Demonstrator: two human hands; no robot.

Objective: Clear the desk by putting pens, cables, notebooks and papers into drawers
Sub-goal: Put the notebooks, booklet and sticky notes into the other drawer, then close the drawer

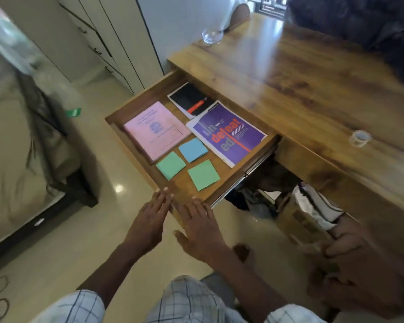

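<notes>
Left hand [149, 220] flat and empty at the open drawer's [145, 99] front-left corner; right hand [196, 227] just beside it, equally flat, on the front edge. Pink booklet [155, 131], sticky notes [193, 149], purple magazine [229, 134] inside, beyond the fingertips; closing likely a push away, toward the surface [301, 89].

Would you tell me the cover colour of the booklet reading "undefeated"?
The booklet is mainly purple; head view.

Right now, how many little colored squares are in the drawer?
3: a blue note beside the purple booklet, a green note by the pink book, a second green note near the drawer front. Others may hide under books.
</notes>
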